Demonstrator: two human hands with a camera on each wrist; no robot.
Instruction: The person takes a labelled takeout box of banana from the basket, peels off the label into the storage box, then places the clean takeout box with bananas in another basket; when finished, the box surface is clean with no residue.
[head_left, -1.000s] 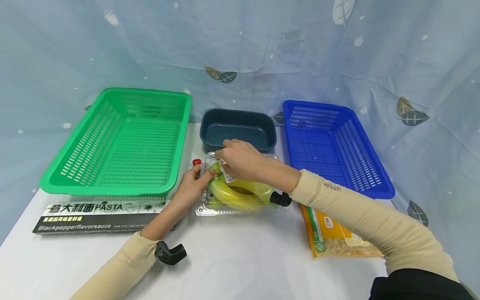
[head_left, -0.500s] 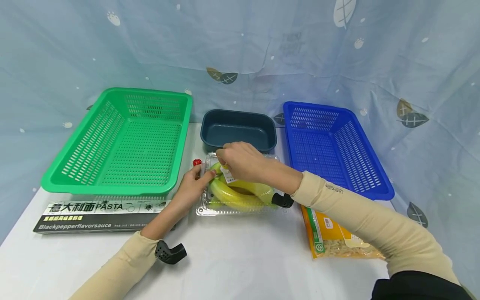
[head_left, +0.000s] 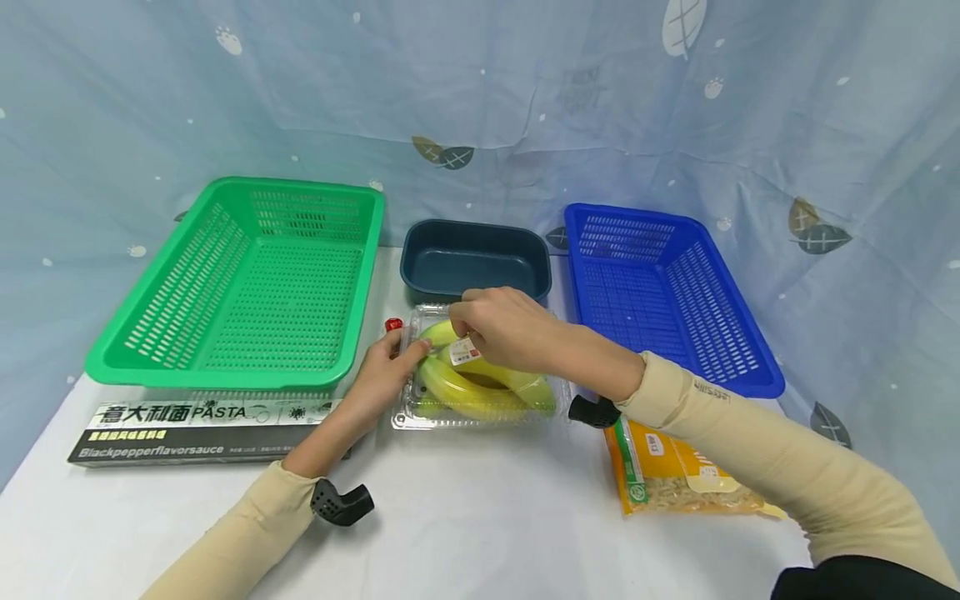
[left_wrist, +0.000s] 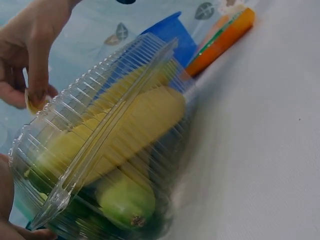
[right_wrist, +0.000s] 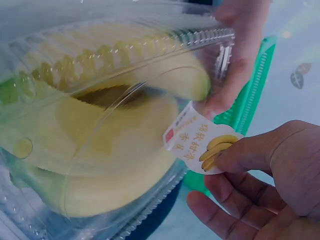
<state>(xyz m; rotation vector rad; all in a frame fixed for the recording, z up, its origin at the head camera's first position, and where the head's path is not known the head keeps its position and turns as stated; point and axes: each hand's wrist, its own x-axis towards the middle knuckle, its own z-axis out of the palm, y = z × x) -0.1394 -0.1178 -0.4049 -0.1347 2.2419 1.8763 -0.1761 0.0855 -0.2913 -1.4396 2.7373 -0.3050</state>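
A clear plastic clamshell box (head_left: 411, 421) of bananas (head_left: 472, 398) sits mid-table with its lid down. My left hand (head_left: 381, 375) grips the box's left end, thumb on top of the lid. Over the lid, my right hand (head_left: 517, 333) pinches a white label (right_wrist: 200, 145) with a banana picture and printed characters between thumb and forefinger. In the right wrist view, the label's pinched end is lifted and folded away from the lid, while its other end lies against the plastic near the left hand's finger (right_wrist: 237, 82).
A green basket (head_left: 217, 380) stands back left, a dark blue tub (head_left: 480, 265) behind the box, and a blue basket (head_left: 765, 385) back right. A black pasta box (head_left: 202, 437) lies left, an orange bag (head_left: 667, 479) right. A small red object (head_left: 393, 323) is beside the left fingers.
My right hand has shifted right and slightly toward me, with the label's pinched end. More of the bananas shows now. My left hand has stayed on the box's left end.
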